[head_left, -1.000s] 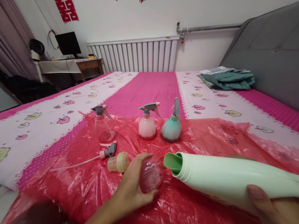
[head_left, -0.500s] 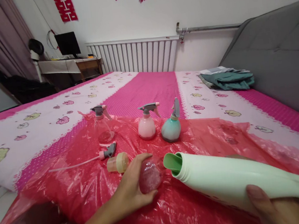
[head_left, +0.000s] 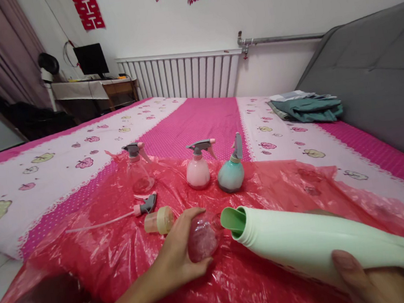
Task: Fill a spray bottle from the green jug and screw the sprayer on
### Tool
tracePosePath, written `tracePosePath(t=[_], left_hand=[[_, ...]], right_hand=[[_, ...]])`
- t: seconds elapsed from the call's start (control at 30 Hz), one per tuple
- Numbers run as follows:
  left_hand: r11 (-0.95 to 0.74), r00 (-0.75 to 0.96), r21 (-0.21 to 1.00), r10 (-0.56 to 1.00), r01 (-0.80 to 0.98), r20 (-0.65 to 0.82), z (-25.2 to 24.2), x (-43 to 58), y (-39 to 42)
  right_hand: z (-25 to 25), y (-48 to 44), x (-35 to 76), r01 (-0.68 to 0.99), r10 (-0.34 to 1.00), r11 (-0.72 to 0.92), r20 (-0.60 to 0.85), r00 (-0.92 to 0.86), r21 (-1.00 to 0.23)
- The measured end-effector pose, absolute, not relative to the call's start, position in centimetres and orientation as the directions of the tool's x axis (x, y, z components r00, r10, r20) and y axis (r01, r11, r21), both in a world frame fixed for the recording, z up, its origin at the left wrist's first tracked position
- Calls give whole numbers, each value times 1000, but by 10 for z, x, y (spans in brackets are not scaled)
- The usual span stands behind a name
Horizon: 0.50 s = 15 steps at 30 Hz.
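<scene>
My left hand [head_left: 182, 248] is wrapped round a clear spray bottle [head_left: 202, 239] without its head, its neck pointing right. My right hand [head_left: 369, 273] grips a large pale green detergent bottle [head_left: 306, 237], tipped nearly level. Its green pouring spout [head_left: 233, 219] is at the mouth of the spray bottle; whether they touch, I cannot tell. Left of my left hand lie a cream measuring cap [head_left: 160, 221] and a loose grey and pink spray head [head_left: 147, 204] with a long tube.
Behind stand a clear spray bottle [head_left: 139, 175], a pink one [head_left: 197, 172] and a teal one [head_left: 231, 175], each with a trigger head. Red plastic sheeting [head_left: 112, 259] covers the near part of the bed [head_left: 212, 116]. Folded clothes [head_left: 308, 106] lie far right by the grey headboard [head_left: 371, 74].
</scene>
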<state>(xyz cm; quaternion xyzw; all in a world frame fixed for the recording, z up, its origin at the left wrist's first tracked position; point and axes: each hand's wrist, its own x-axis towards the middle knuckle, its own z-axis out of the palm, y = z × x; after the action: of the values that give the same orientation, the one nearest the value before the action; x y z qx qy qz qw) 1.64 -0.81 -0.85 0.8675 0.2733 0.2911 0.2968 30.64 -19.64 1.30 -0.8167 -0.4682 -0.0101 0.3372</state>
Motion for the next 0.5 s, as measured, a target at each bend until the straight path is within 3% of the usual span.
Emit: tracePosePath(t=[0.5], left_hand=[[-672, 678, 670, 653, 316, 336, -4, 17, -10]], right_hand=[[4, -200, 311, 805, 776, -326, 345, 527, -496]])
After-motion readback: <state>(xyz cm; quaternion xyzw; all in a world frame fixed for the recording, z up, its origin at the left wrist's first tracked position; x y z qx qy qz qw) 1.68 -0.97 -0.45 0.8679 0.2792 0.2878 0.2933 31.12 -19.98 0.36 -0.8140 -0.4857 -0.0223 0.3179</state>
